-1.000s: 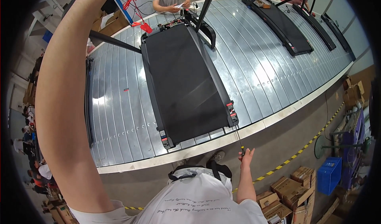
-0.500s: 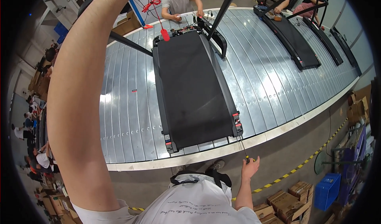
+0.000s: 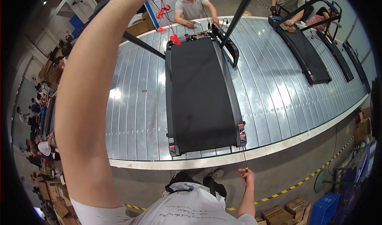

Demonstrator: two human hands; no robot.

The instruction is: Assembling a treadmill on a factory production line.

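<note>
Head view: cardboard boxes (image 3: pixel 292 207) and a blue crate (image 3: pixel 324 209) on the floor, insides too small to tell. Right hand (image 3: pixel 246 176) closed on a small dark tool (image 3: pixel 246 169), pointing straight up, near the treadmill (image 3: pixel 201 95) lying long-ways across the silver conveyor (image 3: pixel 131 105). Left hand out of view, arm (image 3: pixel 85 105) raised high.

Treadmill (image 3: pixel 201 99) carried further right along slatted conveyor (image 3: pixel 131 117); right hand (image 3: pixel 246 176) with small tool shifted right, a little lower.
</note>
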